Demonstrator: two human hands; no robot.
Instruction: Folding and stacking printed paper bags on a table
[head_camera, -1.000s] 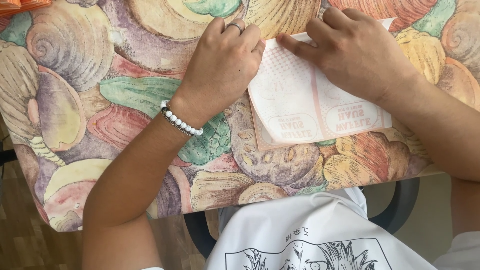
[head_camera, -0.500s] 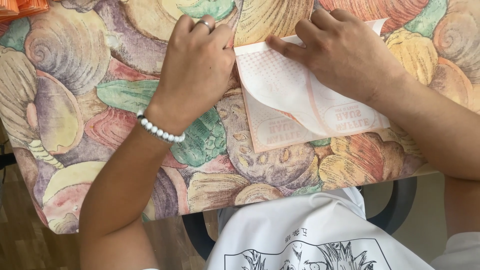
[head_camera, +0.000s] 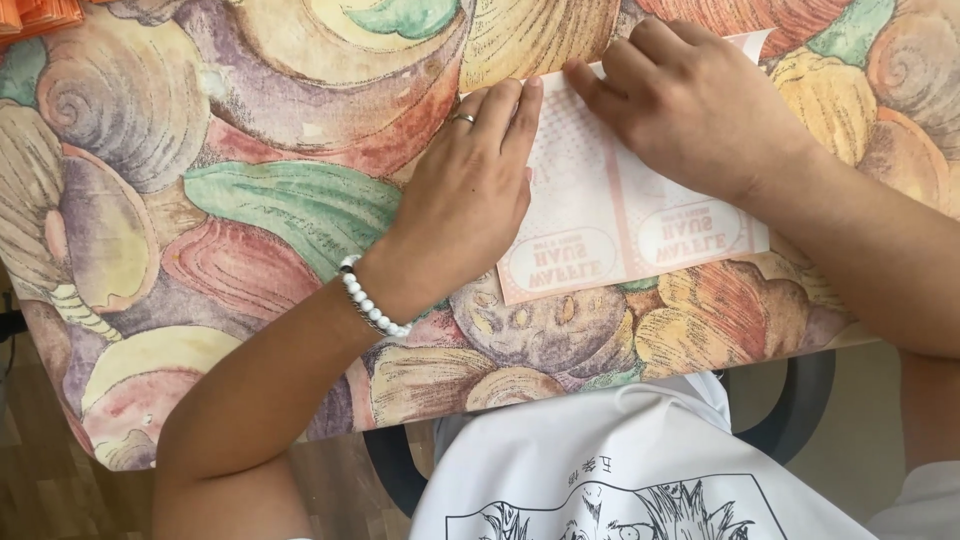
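A pale pink printed paper sheet (head_camera: 640, 225) lies flat on a table covered with a colourful shell-pattern cloth (head_camera: 260, 200). My left hand (head_camera: 470, 195), with a ring and a white bead bracelet, presses flat on the sheet's left part, fingers stretched toward its far edge. My right hand (head_camera: 690, 100) rests palm down on the far right part of the sheet, fingertips at the top edge near my left fingertips. Both hands cover much of the paper; two oval printed labels show along its near edge.
An orange stack (head_camera: 40, 15) sits at the table's far left corner. The table's near edge (head_camera: 600, 385) runs just above my lap, where a white printed shirt (head_camera: 640, 470) and a dark chair rim (head_camera: 800, 405) show. Wooden floor lies at left.
The lifted left flap of the sheet has been laid down flat. My left hand slid right onto the paper, pressing it, and the view shifted slightly.
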